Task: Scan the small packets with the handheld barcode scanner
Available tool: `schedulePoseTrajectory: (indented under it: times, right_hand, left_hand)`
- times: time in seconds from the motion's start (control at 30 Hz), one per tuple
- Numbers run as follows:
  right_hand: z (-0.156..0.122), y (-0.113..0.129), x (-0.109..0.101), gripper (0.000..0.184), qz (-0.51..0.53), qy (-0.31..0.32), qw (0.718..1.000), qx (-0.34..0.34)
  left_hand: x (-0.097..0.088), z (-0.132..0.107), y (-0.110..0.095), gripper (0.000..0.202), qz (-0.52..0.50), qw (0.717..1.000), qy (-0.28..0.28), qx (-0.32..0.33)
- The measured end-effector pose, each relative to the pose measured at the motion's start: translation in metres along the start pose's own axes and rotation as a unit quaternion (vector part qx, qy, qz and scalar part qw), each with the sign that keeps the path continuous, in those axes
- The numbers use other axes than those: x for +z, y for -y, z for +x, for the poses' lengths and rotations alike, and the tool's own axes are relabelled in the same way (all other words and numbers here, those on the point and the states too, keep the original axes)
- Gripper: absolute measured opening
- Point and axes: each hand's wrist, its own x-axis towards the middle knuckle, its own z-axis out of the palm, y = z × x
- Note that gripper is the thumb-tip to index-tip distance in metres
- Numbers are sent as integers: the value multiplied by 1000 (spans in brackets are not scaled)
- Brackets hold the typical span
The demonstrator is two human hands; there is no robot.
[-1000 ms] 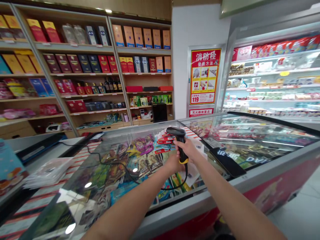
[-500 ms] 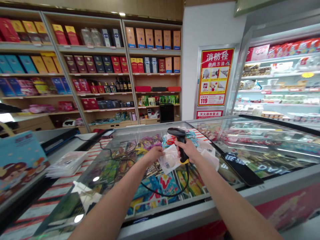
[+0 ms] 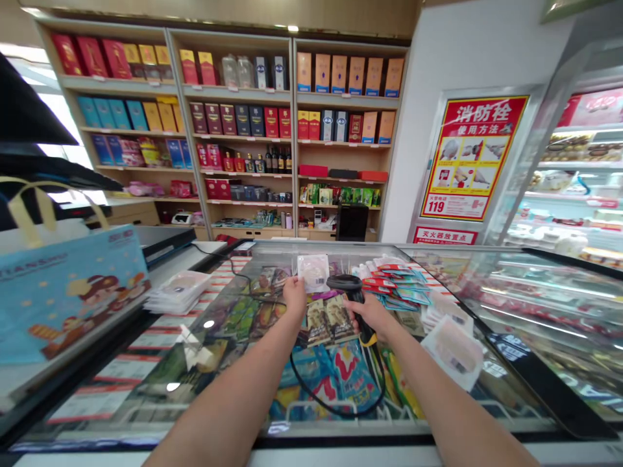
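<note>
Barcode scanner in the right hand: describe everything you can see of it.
The barcode scanner looks like dark plastic, with a wide head, a slimmer handle and yellow trim at the handle's base. The right hand grips the handle, which slants down to the right; the head points left, toward the white packet in the left hand, contact unclear. A black cable loops over the glass freezer top.

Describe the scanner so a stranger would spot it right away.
Find the glass-topped case in front of the shelves. Over its middle, the right hand grips a barcode scanner. Its black head, yellow-trimmed handle and looping black cable set it apart from the colourful packets.
</note>
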Motion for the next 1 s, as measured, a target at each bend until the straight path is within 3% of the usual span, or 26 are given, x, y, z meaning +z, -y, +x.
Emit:
schedulePoseTrajectory:
  times: [0.37,1.0]
  right_hand:
    - [-9,2,9,22,-18,-1,1000,25]
    - [-7,-8,11,26,-13,16,1000,15]
  left_hand:
    - [1,-4,1,20,2,1000,17,-3]
    - [-2,-12,-10,10,78,997,22,1]
